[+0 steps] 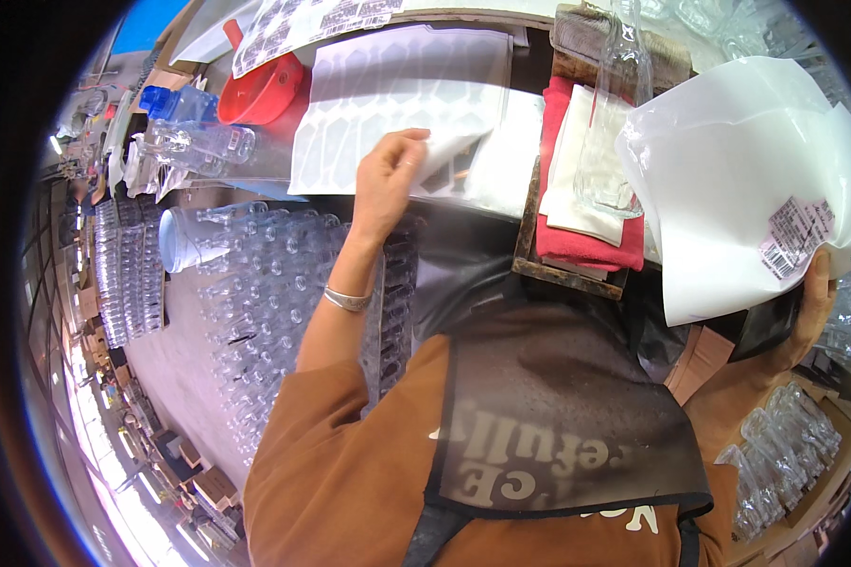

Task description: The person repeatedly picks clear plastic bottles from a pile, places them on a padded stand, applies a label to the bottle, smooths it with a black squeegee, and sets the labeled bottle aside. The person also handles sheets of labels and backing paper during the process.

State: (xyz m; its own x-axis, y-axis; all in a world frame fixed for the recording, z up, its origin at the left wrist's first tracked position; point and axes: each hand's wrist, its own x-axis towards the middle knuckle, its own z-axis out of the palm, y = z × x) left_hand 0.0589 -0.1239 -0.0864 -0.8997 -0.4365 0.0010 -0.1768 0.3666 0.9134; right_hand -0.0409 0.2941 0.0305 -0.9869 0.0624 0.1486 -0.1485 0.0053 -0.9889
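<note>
My left hand (388, 180) is closed in a pinch on the near corner of a sticker sheet (350, 118), whose corner curls up off the table. Pale clear label shapes run in rows across that sheet. At the right, my right hand (811, 302) grips the edge of a large white backing sheet (700, 180), which is raised and bent and bears a small printed sticker. Between the two sheets a clear glass bottle (619, 123) lies on a folded white cloth (569, 170) over a red cloth (591, 248), all on a wooden frame (539, 248).
A red plastic scoop or bowl (260, 90), a blue-capped bottle (184, 102) and clear bottles (203, 142) lie at the far left. Many clear bottles (284, 283) stand below the table on the left. A carton of bottles (790, 454) sits at the lower right.
</note>
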